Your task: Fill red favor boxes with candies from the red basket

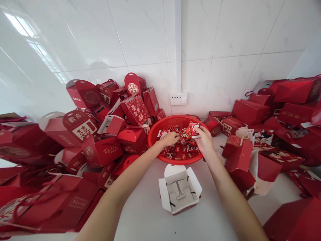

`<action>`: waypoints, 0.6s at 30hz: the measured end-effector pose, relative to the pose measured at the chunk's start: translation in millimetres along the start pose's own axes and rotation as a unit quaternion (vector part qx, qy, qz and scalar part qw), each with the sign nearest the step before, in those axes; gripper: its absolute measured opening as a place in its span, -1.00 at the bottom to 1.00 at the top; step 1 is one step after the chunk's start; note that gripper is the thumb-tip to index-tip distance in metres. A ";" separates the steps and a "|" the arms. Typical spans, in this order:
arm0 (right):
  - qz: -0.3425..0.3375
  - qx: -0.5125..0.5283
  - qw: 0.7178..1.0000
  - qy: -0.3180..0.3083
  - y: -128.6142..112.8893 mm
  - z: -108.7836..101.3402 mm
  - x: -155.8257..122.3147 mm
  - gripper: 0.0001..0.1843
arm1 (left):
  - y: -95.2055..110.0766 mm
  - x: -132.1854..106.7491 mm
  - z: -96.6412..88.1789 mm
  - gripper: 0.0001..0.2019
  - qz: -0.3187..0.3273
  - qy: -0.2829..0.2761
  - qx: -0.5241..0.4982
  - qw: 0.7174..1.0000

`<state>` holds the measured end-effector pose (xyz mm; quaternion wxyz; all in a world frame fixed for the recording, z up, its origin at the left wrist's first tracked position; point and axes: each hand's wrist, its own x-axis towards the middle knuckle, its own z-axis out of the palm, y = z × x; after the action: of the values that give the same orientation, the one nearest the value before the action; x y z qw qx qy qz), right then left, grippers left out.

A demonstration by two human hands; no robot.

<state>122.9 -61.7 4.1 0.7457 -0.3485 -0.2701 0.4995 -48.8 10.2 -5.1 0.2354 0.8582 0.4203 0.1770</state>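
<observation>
A red plastic basket (153,129) holds many small wrapped sweets (182,148), mostly red with some gold and white. My left hand (171,138) reaches over its left side, fingers curled down among the sweets; what they pinch, if anything, is hidden. At the basket's right side, my right hand (203,136) grips a red and white packet (195,129) between thumb and fingers, above the other sweets. Between my forearms, in front of the basket, an open gift box (179,190) shows its white inside, flaps spread, with no sweets in it.
Red gift boxes (102,150) are piled on the left, several with gold or white lettering. More red boxes (250,112) crowd the right side. Behind the basket, a white tiled wall (147,36) carries a socket panel (178,98). Everything stands on a pale tabletop (160,227).
</observation>
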 end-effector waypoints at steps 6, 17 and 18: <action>0.005 -0.002 1.000 -0.017 -0.8 0.7 -0.5 -0.70 | -2.2 4.4 -5.7 -0.76 0.000 0.092 -0.153 0.984; 0.025 -0.006 0.999 -0.018 -1.1 -0.3 -0.6 -0.63 | 8.3 -2.0 -10.5 -0.66 0.043 0.100 -0.325 0.940; 0.027 -0.007 0.999 -0.018 -1.1 -0.2 -0.8 -0.62 | 8.9 -3.1 -11.1 -0.64 0.046 0.097 -0.328 0.939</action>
<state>123.4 -62.8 4.8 0.7244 -0.3515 -0.2774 0.5242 -50.6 5.8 8.7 0.4537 0.7304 0.3200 0.3978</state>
